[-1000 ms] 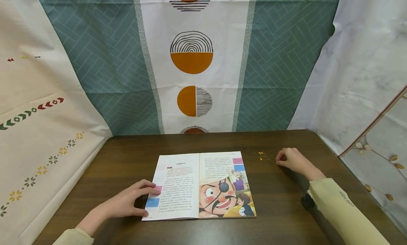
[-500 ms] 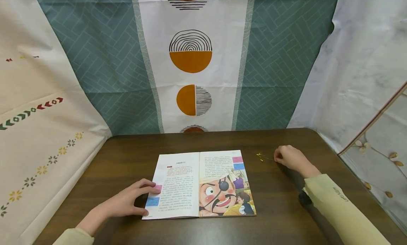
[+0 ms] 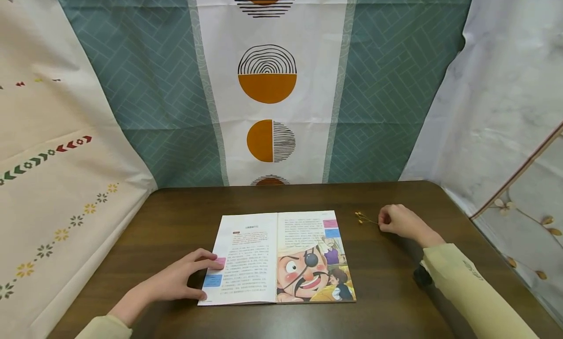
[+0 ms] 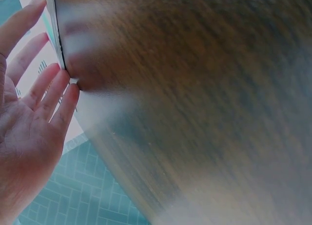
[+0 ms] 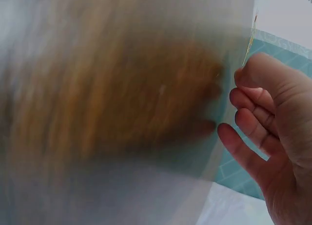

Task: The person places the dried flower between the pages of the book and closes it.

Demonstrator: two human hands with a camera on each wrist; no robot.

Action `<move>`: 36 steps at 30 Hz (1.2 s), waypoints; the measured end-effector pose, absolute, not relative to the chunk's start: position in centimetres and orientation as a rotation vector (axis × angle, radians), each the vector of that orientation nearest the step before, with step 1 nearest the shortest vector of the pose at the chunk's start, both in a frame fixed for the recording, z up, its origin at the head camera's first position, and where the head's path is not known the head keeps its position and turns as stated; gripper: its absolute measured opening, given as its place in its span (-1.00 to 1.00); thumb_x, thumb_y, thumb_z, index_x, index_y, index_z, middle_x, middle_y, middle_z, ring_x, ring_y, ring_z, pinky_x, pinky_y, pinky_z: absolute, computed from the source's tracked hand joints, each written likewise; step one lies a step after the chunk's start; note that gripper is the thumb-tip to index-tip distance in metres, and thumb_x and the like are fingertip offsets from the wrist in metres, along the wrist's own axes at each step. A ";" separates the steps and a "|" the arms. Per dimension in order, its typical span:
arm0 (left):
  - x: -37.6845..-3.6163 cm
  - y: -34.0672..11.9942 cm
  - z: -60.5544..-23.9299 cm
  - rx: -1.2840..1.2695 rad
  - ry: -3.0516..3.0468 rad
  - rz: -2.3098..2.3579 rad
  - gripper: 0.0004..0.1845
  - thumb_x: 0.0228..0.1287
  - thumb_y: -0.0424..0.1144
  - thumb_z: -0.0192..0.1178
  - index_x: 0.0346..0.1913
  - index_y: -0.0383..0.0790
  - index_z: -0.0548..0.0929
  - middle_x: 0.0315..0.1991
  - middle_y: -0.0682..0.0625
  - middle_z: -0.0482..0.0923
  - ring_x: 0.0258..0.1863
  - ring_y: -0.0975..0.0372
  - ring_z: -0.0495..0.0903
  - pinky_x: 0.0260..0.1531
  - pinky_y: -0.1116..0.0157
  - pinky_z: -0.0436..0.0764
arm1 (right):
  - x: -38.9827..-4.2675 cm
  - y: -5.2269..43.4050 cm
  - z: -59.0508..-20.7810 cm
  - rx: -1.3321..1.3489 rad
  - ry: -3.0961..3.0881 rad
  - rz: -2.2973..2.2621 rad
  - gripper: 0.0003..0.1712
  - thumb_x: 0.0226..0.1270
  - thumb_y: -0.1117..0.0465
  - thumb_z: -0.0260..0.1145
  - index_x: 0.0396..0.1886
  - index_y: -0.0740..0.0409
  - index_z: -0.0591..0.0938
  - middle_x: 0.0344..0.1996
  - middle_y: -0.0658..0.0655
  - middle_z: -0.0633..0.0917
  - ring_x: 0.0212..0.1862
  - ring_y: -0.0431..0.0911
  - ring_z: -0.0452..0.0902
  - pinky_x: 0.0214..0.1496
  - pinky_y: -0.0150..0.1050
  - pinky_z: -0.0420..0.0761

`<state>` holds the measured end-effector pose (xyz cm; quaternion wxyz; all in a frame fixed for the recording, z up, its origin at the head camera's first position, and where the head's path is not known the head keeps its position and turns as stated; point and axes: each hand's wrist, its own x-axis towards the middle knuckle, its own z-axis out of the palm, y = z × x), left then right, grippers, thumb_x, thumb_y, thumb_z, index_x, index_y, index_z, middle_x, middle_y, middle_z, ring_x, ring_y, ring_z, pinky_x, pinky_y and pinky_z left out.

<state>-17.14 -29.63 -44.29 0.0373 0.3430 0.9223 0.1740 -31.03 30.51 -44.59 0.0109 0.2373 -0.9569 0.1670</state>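
An open book lies on the table, its left page printed with text and its right page carrying a cartoon figure with an eyepatch. My left hand rests at the book's left edge, fingers spread over the page margin and thumb at the lower corner. In the left wrist view, the fingers touch the edge of the pages. To the right of the book, my right hand pinches the thin stem of a small sprig of yellow flowers between thumb and index finger. The stem points away from the fingertips in the right wrist view.
The dark wooden table has rounded back corners. Patterned cloths hang around it: a green and white one behind, a cream one at the left, a marbled one at the right.
The right hand, with the sprig in its fingers, has shifted slightly left toward the book. My left hand and the book keep their places; the head view has tilted a little.
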 end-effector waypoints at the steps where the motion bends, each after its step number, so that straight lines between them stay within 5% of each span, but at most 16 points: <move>1: -17.1 -29.6 -44.3 1.048 2.829 0.535 -0.36 0.06 0.03 0.47 0.26 0.19 0.55 0.24 0.06 0.42 0.17 0.14 0.46 0.09 0.26 0.55 | -31.0 30.4 -44.6 0.738 -2.982 0.539 -0.81 0.11 0.32 0.37 -0.56 -0.02 0.57 -0.59 -0.11 0.55 -0.51 -0.29 0.35 -0.41 -0.37 0.38; 36: -16.9 -29.4 -44.2 1.034 2.836 0.545 -0.35 0.01 -0.05 0.50 0.24 0.18 0.56 0.22 0.06 0.43 0.16 0.15 0.47 0.09 0.26 0.55 | -31.0 20.1 -41.3 0.902 -2.928 0.858 -0.86 0.12 0.26 0.43 -0.51 0.03 0.61 -0.56 -0.06 0.56 -0.43 -0.20 0.40 -0.33 -0.35 0.48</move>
